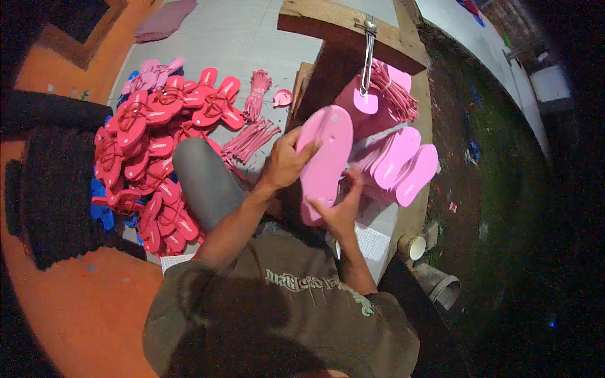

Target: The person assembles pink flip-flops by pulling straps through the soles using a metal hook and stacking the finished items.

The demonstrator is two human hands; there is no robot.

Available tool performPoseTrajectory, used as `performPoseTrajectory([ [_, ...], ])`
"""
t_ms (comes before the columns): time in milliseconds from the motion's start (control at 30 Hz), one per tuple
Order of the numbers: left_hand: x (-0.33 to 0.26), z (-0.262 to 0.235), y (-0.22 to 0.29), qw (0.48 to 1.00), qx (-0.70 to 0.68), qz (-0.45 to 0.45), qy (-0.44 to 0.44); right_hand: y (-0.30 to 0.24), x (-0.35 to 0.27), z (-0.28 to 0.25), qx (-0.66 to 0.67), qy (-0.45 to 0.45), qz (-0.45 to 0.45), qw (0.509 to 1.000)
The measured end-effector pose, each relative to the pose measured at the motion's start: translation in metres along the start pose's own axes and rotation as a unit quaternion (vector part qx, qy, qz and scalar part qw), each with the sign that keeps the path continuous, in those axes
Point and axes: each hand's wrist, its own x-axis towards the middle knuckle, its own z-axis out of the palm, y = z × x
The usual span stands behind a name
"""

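Note:
I hold a pink flip-flop sole (pixel 328 151) upright in front of me. My left hand (pixel 287 160) grips its left edge near the top. My right hand (pixel 340 208) clasps its lower end from below. Just beyond the sole stands a dark wooden post (pixel 334 69) with a metal hook tool (pixel 367 57) hanging from its crossbeam. Several more bare pink soles (pixel 403 167) lie fanned out to the right of my hands.
A big heap of finished red flip-flops (pixel 151 151) lies on the left. Bundles of pink straps (pixel 252 138) rest beside it and more pink straps (pixel 394 91) on the bench. A white cup (pixel 413 247) stands by the bench's right edge. My grey-trousered knee (pixel 201 176) points left.

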Motion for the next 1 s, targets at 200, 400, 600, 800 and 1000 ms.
performPoseTrajectory([
  [200,-0.004,-0.016,0.054,0.984,0.046,0.162,-0.066,-0.056,0.074,-0.023,0.175,-0.109,0.032,0.978],
  [400,0.037,-0.025,0.094,0.860,0.158,0.467,-0.129,-0.086,0.119,-0.029,0.235,-0.107,-0.300,0.918],
  [600,0.057,-0.026,0.120,0.851,0.144,0.481,-0.154,-0.099,0.147,-0.026,0.214,-0.044,-0.367,0.904],
  [800,0.068,-0.029,0.111,0.849,0.153,0.474,-0.176,-0.086,0.147,-0.019,0.239,-0.035,-0.357,0.902],
  [1000,0.068,-0.021,0.107,0.853,0.154,0.490,-0.095,-0.086,0.149,-0.022,0.209,0.018,-0.348,0.914],
])
